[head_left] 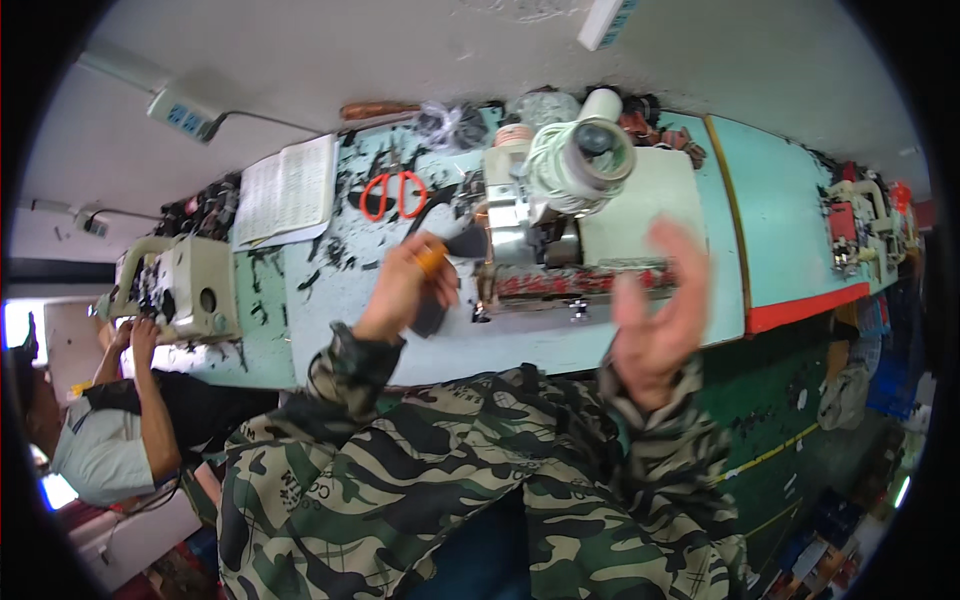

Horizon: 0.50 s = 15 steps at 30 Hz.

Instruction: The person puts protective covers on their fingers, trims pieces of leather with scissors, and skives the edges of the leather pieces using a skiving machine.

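My left hand (408,285) is closed at the left side of a bench machine (512,225) with a shiny metal front. A dark, flat piece of material (432,314) hangs at its fingers, partly hidden by them. Something orange (432,258), perhaps a finger cover, shows at the fingertips. Another dark piece (466,242) lies between this hand and the machine's metal part. My right hand (658,315) is raised to the right of the machine's front, smeared by motion, with thumb and fingers apart and nothing seen in it. Red scissors (393,194) lie on the table beyond my left hand.
A coil of pale cord (548,165) sits on the machine. An open notebook (288,192) lies at the far left of the light-blue table (350,325), amid dark scraps. Another person (125,430) works at a machine (185,288) on the left. Another machine (862,225) stands far right.
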Each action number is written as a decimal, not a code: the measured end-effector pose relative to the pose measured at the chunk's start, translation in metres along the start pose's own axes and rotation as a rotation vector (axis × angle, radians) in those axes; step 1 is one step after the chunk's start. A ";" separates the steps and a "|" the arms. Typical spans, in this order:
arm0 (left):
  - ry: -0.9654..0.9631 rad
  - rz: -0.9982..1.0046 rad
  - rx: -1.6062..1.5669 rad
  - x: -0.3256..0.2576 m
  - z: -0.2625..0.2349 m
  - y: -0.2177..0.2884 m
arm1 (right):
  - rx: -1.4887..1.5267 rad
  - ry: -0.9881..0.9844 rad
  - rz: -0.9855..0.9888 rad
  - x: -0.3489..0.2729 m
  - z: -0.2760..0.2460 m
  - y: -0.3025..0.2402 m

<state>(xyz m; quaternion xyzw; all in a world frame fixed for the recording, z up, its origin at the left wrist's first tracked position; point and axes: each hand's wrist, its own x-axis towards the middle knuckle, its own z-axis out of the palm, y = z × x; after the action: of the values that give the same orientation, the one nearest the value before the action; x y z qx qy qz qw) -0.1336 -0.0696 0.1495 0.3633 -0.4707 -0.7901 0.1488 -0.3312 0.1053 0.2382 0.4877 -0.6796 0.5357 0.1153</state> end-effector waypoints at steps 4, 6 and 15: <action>0.297 -0.071 0.644 0.015 -0.088 -0.028 | 0.084 -0.383 -0.169 0.093 0.020 -0.012; 0.334 -0.094 0.911 0.006 -0.118 -0.063 | 0.147 -0.585 -0.165 0.116 0.043 0.007; 0.464 0.067 1.198 0.006 -0.115 -0.111 | 0.771 -1.064 0.247 0.132 0.053 0.031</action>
<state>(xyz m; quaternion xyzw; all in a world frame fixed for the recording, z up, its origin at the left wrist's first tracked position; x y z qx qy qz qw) -0.0438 -0.0896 0.0184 0.5302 -0.7970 -0.2859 0.0425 -0.4017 -0.0121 0.2873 0.6103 -0.4547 0.4360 -0.4802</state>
